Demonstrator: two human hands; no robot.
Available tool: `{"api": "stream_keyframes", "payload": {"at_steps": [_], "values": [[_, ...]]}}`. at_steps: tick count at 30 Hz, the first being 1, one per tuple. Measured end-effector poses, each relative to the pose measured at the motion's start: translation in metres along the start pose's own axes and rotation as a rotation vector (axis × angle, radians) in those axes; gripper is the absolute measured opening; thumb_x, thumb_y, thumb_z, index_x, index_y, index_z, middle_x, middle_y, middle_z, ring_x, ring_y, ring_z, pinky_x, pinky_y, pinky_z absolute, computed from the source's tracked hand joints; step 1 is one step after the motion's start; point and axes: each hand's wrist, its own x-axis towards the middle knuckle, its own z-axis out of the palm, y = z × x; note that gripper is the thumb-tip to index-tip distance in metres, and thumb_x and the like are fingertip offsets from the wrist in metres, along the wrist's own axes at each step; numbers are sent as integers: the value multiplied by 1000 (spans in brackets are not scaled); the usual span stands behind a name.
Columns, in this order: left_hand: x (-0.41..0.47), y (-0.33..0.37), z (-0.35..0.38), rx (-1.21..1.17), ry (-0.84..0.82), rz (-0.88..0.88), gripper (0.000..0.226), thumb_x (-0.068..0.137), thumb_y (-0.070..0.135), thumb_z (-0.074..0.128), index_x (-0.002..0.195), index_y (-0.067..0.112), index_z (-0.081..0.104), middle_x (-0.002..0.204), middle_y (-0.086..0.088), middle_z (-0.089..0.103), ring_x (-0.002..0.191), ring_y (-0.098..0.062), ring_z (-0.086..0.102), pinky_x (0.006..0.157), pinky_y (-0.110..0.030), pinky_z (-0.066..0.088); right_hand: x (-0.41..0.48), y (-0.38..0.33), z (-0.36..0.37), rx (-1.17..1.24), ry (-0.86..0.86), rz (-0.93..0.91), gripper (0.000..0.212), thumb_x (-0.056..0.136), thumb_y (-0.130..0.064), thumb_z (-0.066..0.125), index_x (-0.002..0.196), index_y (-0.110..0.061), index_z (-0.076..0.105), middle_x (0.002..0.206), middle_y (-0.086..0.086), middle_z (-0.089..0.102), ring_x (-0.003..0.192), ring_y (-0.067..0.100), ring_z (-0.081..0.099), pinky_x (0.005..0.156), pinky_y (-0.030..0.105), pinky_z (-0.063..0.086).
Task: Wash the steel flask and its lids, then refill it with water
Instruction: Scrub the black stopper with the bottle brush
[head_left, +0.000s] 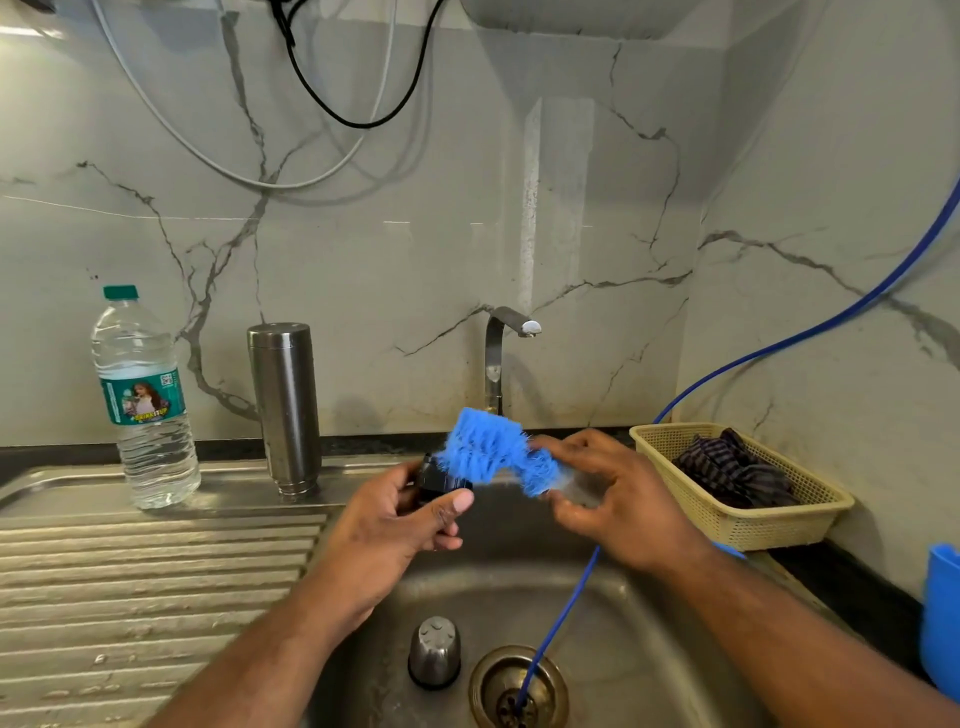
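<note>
Head view: over the sink (649, 623), the left hand (410, 519) curls its fingers and thumb round a small black lid (436, 480). The right hand (618, 499) grips the right end of a blue brush (488, 449), whose bristles lie against that lid. The steel flask (285, 410) stands far left on the drainboard (156, 561), and the steel cap (435, 652) sits near the drain.
</note>
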Motion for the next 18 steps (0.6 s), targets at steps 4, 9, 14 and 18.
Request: {"api": "stream_keyframes", "payload": {"at_steps": [4,9,14,18], "values": [[-5,2,4,147,-86,39,39,82,33,78,119,25,68,104,1,77,91,-19,75,81,-36,63,-3,-13,5,19,-17,-65,52,79,-44,66,125,-65,57,107,-20,58,89,9,62,72,23,49],[-6,2,2,281,-111,61,51,75,38,84,121,31,64,107,13,76,99,-8,73,88,-31,61,-1,-15,16,-30,-11,-15,55,77,-54,61,130,-64,54,104,-20,58,85,2,60,70,19,44],[-2,2,-2,260,-107,60,67,71,39,88,129,43,56,122,16,72,116,-6,67,104,-39,54,-4,-11,12,61,20,44,55,78,-44,73,126,-63,55,96,-12,62,87,7,62,68,13,44],[-5,2,1,338,-104,82,59,70,44,86,123,34,62,117,18,73,112,1,67,106,-36,52,-4,-22,18,118,-23,20,57,78,-44,69,134,-52,62,97,-11,62,87,11,63,69,19,49]]}}
